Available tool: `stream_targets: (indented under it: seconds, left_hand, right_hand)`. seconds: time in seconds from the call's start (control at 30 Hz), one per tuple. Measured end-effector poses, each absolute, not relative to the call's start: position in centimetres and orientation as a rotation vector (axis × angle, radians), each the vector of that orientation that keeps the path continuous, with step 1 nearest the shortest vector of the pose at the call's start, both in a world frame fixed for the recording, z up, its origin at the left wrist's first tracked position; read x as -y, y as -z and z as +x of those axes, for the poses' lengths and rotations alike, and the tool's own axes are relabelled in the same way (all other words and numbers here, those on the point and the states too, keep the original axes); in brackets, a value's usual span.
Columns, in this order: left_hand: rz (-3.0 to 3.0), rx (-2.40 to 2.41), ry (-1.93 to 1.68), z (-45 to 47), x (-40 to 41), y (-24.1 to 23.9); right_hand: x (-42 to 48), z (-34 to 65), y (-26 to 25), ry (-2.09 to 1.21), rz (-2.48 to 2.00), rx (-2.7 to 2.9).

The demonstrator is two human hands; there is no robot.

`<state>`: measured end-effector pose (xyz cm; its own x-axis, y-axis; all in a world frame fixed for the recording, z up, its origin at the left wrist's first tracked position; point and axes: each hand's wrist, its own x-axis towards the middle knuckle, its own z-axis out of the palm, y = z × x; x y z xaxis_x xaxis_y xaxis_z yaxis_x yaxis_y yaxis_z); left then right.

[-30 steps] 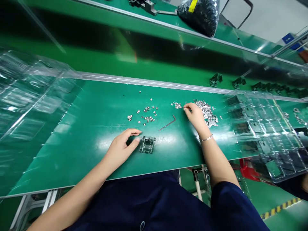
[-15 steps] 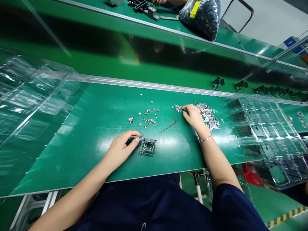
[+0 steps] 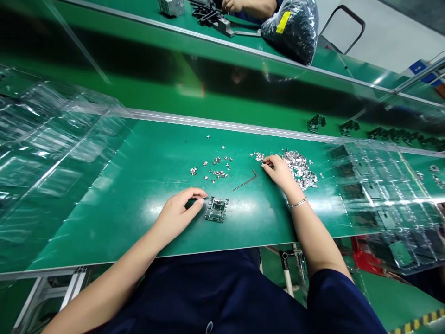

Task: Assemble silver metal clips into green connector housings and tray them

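My left hand (image 3: pixel 179 208) rests on the green table (image 3: pixel 146 208), fingers loosely curled and apart, index fingertip just left of a small square metal frame part (image 3: pixel 216 209); nothing is in it. My right hand (image 3: pixel 279 171) reaches forward, fingertips pinched at the left edge of a pile of small shiny metal pieces (image 3: pixel 299 167); what they pinch is too small to make out. A silver bangle (image 3: pixel 298 202) circles that wrist. An L-shaped hex key (image 3: pixel 245 180) lies between the hands. More small metal pieces (image 3: pixel 214 168) are scattered behind the frame part.
Clear plastic trays (image 3: pixel 45 148) are stacked at the left, and clear trays with dark parts (image 3: pixel 385 195) at the right. Dark parts (image 3: pixel 347 126) stand along the conveyor strip behind. Another person's hand (image 3: pixel 232 5) and a black bag (image 3: pixel 290 28) are on the far bench.
My right hand has drawn slightly left along the pile's edge. The left hand has stayed beside the frame part. The camera has tilted, and the other person's hand came into view.
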<state>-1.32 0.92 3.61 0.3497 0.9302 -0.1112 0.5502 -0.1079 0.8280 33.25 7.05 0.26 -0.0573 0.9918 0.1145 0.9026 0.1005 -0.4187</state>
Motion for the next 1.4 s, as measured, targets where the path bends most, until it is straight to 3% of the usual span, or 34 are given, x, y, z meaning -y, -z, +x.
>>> stream_targets:
  seconds: [0.43, 0.63, 0.93, 1.07, 1.4]
  left_hand:
    - [1.853, -1.317, -0.704, -1.6, -0.1, -4.9]
    - [2.04, -0.986, -0.714, 0.9, 1.7, -6.1]
    - [2.114, -0.708, -0.838, -0.1, 2.9, -5.0]
    - [2.155, -0.674, -0.735, -0.4, 3.1, -4.6]
    - [1.947, -0.964, -0.432, 0.8, 0.0, -2.9]
  right_hand:
    - [-5.2, 30.1, -2.8, -0.392, -1.793, 1.954]
    - [1.8, 21.6, -7.0, -0.911, -1.177, 1.911]
    - [4.5, 19.8, -7.0, -1.316, -1.067, 1.761]
    - [4.6, 20.3, -7.4, -1.515, -0.929, 1.869]
    - [2.8, 21.4, -4.6, -0.754, -1.203, 2.07]
